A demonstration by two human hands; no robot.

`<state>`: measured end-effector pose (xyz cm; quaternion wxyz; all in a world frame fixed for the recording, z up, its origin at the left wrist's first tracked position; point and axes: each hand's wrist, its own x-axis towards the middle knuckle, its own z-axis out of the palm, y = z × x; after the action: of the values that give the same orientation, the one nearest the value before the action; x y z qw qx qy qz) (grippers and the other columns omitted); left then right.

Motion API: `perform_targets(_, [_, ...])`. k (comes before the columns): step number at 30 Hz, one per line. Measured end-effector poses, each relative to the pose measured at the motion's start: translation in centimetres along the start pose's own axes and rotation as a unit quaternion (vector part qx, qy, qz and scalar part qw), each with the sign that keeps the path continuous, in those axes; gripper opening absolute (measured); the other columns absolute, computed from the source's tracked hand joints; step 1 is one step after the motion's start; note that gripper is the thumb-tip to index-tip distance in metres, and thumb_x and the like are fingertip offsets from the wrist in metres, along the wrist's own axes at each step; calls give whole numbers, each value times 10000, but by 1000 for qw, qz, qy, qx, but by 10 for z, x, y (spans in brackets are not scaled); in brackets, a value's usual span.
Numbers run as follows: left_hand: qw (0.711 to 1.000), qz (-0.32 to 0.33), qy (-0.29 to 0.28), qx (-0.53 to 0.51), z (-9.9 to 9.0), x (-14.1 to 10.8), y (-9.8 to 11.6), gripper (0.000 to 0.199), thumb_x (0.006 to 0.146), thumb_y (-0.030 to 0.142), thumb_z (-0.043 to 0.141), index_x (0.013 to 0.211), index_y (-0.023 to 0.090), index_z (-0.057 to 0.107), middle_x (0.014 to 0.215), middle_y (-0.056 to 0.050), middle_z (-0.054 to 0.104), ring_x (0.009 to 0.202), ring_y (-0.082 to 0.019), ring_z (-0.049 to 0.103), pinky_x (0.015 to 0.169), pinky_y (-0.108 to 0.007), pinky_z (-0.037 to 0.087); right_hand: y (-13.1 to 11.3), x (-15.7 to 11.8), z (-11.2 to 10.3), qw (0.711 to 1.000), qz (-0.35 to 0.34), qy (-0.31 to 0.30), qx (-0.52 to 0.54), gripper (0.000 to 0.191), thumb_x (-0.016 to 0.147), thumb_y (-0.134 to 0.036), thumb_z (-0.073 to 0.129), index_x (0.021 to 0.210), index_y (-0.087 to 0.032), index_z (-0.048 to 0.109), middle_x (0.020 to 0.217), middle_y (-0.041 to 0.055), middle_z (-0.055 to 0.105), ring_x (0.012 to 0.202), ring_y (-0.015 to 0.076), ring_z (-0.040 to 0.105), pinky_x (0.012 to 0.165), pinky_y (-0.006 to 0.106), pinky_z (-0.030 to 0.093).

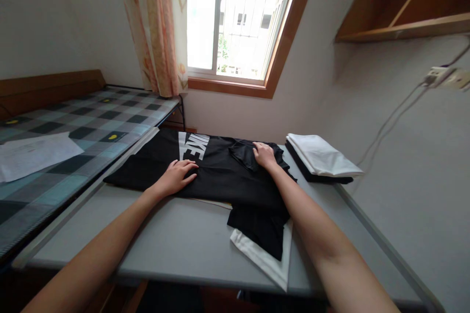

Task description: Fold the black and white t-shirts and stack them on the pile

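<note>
A black T-shirt (pixel 220 176) with large white lettering is spread sideways across the grey table (pixel 176 239). One of its sleeves points toward me, over a white garment (pixel 257 257) whose edge shows beneath. My left hand (pixel 178 176) lies flat on the shirt just below the lettering, fingers spread. Near the collar end, my right hand (pixel 263 155) rests on the black cloth with its fingers extended. The cloth is rumpled around the right fingertips. Most of the white garment is hidden under the shirt.
Folded white and black clothes (pixel 319 156) are stacked at the table's right rear, against the wall. A bed with a checked cover (pixel 91 122) and papers (pixel 40 156) adjoins the left side. Cables (pixel 389 117) hang from a wall socket at right.
</note>
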<state>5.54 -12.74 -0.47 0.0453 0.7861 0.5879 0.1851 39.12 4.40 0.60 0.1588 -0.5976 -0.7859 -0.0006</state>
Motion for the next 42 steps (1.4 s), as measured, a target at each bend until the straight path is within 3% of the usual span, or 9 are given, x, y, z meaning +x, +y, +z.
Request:
perform_targets(5, [1000, 2, -2, -2, 0, 0, -1, 359, 939, 432, 459, 1222, 261, 598, 1358, -71, 564, 1283, -252, 487, 1137, -527, 245, 9, 12, -6, 996, 42, -56, -50, 446, 923, -323, 523, 1348, -193, 552, 1326, 140, 593, 1208, 293, 533, 1019, 417, 357])
perform_targets(12, [1000, 5, 4, 1, 1, 1, -1, 366, 939, 436, 455, 1226, 262, 603, 1346, -74, 573, 1259, -253, 504, 1133, -515, 255, 6, 16, -8, 996, 53, -40, -57, 408, 902, -314, 531, 1293, -226, 606, 1274, 139, 594, 1184, 298, 511, 984, 419, 357])
perform_targets(17, [1000, 5, 6, 1, 0, 0, 0, 354, 941, 420, 463, 1224, 261, 604, 1341, -71, 575, 1257, -244, 507, 1135, -511, 254, -12, 30, -4, 998, 14, -41, -41, 372, 900, -325, 546, 1248, -233, 636, 1280, 118, 597, 1179, 294, 503, 991, 423, 359])
perform_targets(24, [1000, 3, 3, -1, -2, 0, 3, 342, 932, 404, 485, 1215, 259, 609, 1330, -67, 579, 1254, -260, 510, 1134, -532, 261, -47, 54, 16, 998, -14, -65, -9, 430, 899, -329, 553, 1325, -270, 572, 1303, 79, 612, 1176, 274, 521, 947, 387, 402])
perform_targets(27, [1000, 3, 7, -5, -2, 0, 2, 346, 925, 405, 494, 1215, 258, 612, 1326, -69, 582, 1248, -265, 516, 1136, -538, 259, -58, 55, 20, 998, -10, -63, -11, 454, 887, -318, 572, 1337, -265, 555, 1322, 94, 592, 1178, 284, 513, 942, 399, 390])
perform_targets(30, [1000, 4, 9, -5, -1, 0, 1, 342, 924, 403, 495, 1211, 258, 612, 1329, -72, 581, 1250, -266, 515, 1132, -543, 262, -67, 49, 17, 999, -18, -30, -30, 355, 908, -245, 516, 1247, -229, 621, 1269, 119, 601, 1154, 285, 507, 948, 405, 353])
perform_targets(33, [1000, 4, 10, -4, 0, 0, 2, 331, 927, 396, 492, 1206, 261, 609, 1328, -68, 582, 1253, -261, 512, 1135, -545, 253, -76, 35, 8, 993, -74, 63, -71, 308, 928, -175, 439, 1133, -187, 668, 1146, 136, 626, 1057, 267, 524, 926, 402, 322])
perform_targets(37, [1000, 4, 24, -6, 1, 1, 1, 350, 932, 409, 488, 1239, 266, 581, 1325, -64, 581, 1248, -253, 513, 1132, -520, 266, -84, 0, -8, 956, -220, 166, -103, 284, 946, -171, 421, 1089, -177, 666, 1045, 120, 629, 945, 241, 510, 886, 386, 296])
perform_targets(42, [995, -24, 90, -20, 2, 6, -5, 517, 921, 437, 502, 1396, 244, 441, 1284, -92, 599, 1218, -261, 526, 1048, -441, 381, -87, -56, -18, 897, -388, 170, -129, 272, 976, -174, 404, 1063, -187, 662, 965, 92, 633, 873, 215, 491, 830, 363, 308])
